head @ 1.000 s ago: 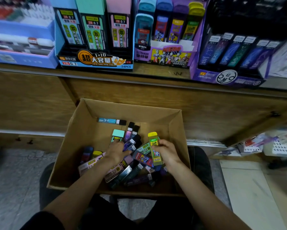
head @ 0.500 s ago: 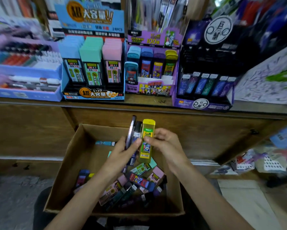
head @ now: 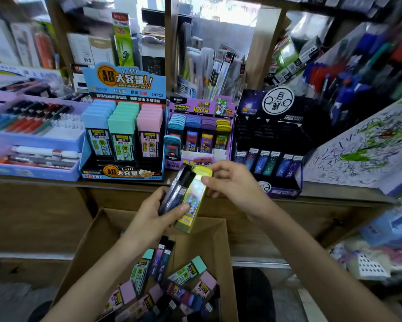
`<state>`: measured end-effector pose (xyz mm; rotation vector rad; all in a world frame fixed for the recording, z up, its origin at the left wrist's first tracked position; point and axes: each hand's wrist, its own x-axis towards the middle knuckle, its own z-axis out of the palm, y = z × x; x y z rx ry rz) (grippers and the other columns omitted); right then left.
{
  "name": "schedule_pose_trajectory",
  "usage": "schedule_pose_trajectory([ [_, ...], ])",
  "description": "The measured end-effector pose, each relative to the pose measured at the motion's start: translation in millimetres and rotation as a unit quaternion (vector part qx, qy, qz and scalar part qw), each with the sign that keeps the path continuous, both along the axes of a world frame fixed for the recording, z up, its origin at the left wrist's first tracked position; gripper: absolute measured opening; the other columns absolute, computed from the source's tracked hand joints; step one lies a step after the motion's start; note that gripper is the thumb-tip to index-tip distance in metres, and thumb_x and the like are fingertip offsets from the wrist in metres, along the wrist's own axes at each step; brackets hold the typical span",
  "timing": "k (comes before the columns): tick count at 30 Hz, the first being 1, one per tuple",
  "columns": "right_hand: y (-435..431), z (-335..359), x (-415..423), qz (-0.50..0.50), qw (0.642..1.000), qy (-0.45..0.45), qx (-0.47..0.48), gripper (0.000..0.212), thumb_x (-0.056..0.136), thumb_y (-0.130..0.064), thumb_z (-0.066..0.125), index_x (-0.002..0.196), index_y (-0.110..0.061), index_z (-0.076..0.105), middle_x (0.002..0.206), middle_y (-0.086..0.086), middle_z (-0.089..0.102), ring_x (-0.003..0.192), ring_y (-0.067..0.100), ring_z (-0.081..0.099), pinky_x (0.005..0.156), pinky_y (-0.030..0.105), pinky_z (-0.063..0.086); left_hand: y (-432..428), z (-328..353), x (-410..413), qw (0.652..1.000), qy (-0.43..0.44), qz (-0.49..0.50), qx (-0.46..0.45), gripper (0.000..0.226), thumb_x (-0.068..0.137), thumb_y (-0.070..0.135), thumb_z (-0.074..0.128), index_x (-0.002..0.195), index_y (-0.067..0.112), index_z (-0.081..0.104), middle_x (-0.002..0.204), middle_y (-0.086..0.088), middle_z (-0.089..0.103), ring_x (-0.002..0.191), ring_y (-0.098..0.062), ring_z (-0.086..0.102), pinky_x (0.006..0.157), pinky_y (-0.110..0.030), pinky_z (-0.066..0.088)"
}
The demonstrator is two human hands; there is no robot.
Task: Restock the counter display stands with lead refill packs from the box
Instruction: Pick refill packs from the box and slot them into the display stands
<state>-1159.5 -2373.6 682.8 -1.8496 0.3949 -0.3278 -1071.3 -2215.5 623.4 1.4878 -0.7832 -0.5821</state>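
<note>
My left hand grips a few dark slim lead packs and, under its thumb, a yellow lead pack. My right hand pinches the top of that yellow pack near its cap. Both hands are raised above the cardboard box, which holds several loose packs. On the counter stand three displays: a blue stand with blue, green and pink packs, a purple stand with a yellow column, and a black stand with dark packs in its front row.
The wooden counter runs across in front of me. A lilac pen tray sits at the left and a scribbled test pad at the right. Shelves of stationery fill the back. Packets lie low on the right.
Both hands have risen from the box toward the counter with the packs. The view has tilted up, so more of the stands and shelves shows.
</note>
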Motion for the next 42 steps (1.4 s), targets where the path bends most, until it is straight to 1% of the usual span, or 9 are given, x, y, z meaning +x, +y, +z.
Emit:
schedule_pose_trajectory([
  [7, -57.6, 78.2, 11.1, -0.101, 0.977, -0.083, -0.168, 0.017, 0.085, -0.009, 0.066, 0.083, -0.024, 0.058, 0.080, -0.003, 0.065, 0.071, 0.009, 0.064, 0.068, 0.024, 0.052, -7.5, 19.8, 20.4, 0.999, 0.016, 0.042, -0.019, 0.039, 0.079, 0.044, 0.052, 0.085, 0.006, 0.055, 0.050, 0.005, 0.047, 0.045, -0.011, 0.042, 0.044, -0.020, 0.037],
  [13, -89.1, 79.0, 41.3, -0.135, 0.925, -0.051, -0.351, 0.011, 0.083, -0.012, 0.068, 0.085, -0.019, 0.060, 0.083, -0.003, 0.061, 0.069, 0.009, 0.055, 0.068, 0.024, 0.042, -11.6, 22.7, 27.2, 0.998, 0.038, 0.028, -0.038, 0.034, 0.083, 0.040, 0.048, 0.098, 0.011, 0.057, 0.068, 0.001, 0.065, 0.048, -0.006, 0.050, 0.041, -0.020, 0.041],
  [20, -94.4, 52.8, 60.0, -0.102, 0.864, -0.008, -0.493, 0.019, 0.082, -0.016, 0.070, 0.099, -0.013, 0.061, 0.087, -0.002, 0.057, 0.084, 0.022, 0.056, 0.077, 0.041, 0.049, -9.3, 19.8, 33.7, 0.998, 0.042, 0.032, -0.040, 0.036, 0.081, 0.041, 0.050, 0.100, 0.011, 0.056, 0.071, -0.003, 0.069, 0.049, -0.009, 0.055, 0.043, -0.020, 0.044],
  [24, -95.9, 51.8, 66.7, -0.102, 0.813, 0.003, -0.574, 0.020, 0.082, -0.018, 0.069, 0.094, -0.014, 0.054, 0.089, 0.005, 0.061, 0.087, 0.028, 0.056, 0.064, 0.032, 0.038, -7.6, 18.3, 35.2, 0.998, 0.047, 0.031, -0.040, 0.036, 0.080, 0.043, 0.050, 0.101, 0.014, 0.056, 0.073, -0.004, 0.070, 0.050, -0.009, 0.056, 0.044, -0.019, 0.046],
  [27, -98.7, 53.7, 71.6, -0.081, 0.791, 0.048, -0.605, 0.010, 0.086, -0.021, 0.064, 0.093, -0.013, 0.063, 0.099, 0.008, 0.058, 0.096, 0.028, 0.050, 0.070, 0.031, 0.034, -7.1, 18.6, 35.6, 0.997, 0.053, 0.029, -0.044, 0.038, 0.079, 0.045, 0.051, 0.102, 0.014, 0.056, 0.074, -0.003, 0.070, 0.051, -0.009, 0.057, 0.044, -0.019, 0.046],
  [31, -95.1, 59.6, 68.8, -0.058, 0.805, 0.086, -0.584, 0.021, 0.091, -0.028, 0.058, 0.103, -0.013, 0.067, 0.112, 0.009, 0.054, 0.106, 0.027, 0.044, 0.088, 0.037, 0.037, -8.9, 22.0, 36.1, 0.997, 0.055, 0.031, -0.047, 0.040, 0.079, 0.046, 0.051, 0.105, 0.016, 0.057, 0.074, -0.002, 0.070, 0.052, -0.009, 0.056, 0.044, -0.020, 0.045],
  [34, -73.1, 63.0, 59.3, -0.055, 0.831, 0.008, -0.554, 0.021, 0.093, -0.026, 0.055, 0.105, -0.013, 0.065, 0.107, 0.006, 0.056, 0.104, 0.021, 0.046, 0.087, 0.028, 0.035, -8.7, 25.5, 37.1, 0.997, 0.053, 0.022, -0.059, 0.042, 0.080, 0.048, 0.052, 0.108, 0.017, 0.058, 0.077, -0.003, 0.069, 0.054, -0.011, 0.057, 0.045, -0.021, 0.045],
  [38, -18.3, 48.9, 40.4, 0.011, 0.979, -0.023, -0.201, 0.013, 0.091, -0.026, 0.059, 0.098, -0.016, 0.065, 0.091, -0.004, 0.065, 0.078, -0.002, 0.058, 0.069, 0.009, 0.043, -11.5, 30.4, 36.5, 0.995, 0.068, 0.012, -0.077, 0.039, 0.080, 0.049, 0.054, 0.106, 0.020, 0.059, 0.077, -0.004, 0.069, 0.053, -0.011, 0.057, 0.044, -0.022, 0.045],
  [42, 4.8, 23.3, 30.4, 0.031, 0.999, -0.010, 0.004, 0.017, 0.091, -0.018, 0.058, 0.101, -0.003, 0.062, 0.091, 0.008, 0.065, 0.077, 0.005, 0.061, 0.068, 0.020, 0.048, -17.1, 31.0, 32.4, 0.996, 0.053, 0.005, -0.069, 0.037, 0.080, 0.048, 0.053, 0.104, 0.020, 0.059, 0.075, -0.004, 0.069, 0.053, -0.012, 0.059, 0.044, -0.022, 0.046],
])
